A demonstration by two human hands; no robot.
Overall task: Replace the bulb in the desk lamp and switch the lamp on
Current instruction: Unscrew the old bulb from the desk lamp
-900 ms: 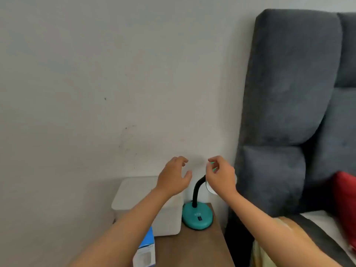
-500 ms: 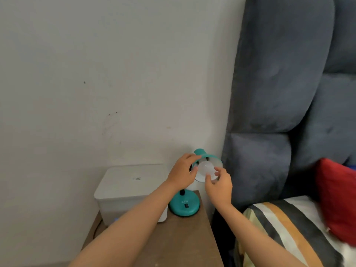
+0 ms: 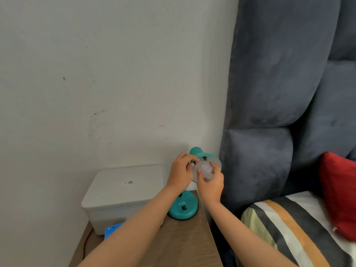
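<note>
Bulb [image 3: 204, 169]: white, frosted, sitting in the mouth of the teal lamp shade [image 3: 207, 157], which is tipped toward the camera. From my remote view I cannot tell whether it is seated in the socket or loose.

Right hand [image 3: 211, 185]: fingers curled up around the bulb from below, thumb and fingertips pinching the globe.

Left hand [image 3: 180, 174]: fingers closed on the left rim of the shade, just beside the bulb.

Lamp base [image 3: 183, 208]: round, teal, black rocker switch on top, standing at the back right of the wooden bedside table [image 3: 185, 243].

White lidded box [image 3: 123, 193] just left of the base, against the wall. Blue carton [image 3: 113, 229] partly hidden under the left forearm.

Grey padded headboard [image 3: 279, 93] right of the table; striped bedding [image 3: 292, 228] and red cushion [image 3: 339, 193] below it.
</note>
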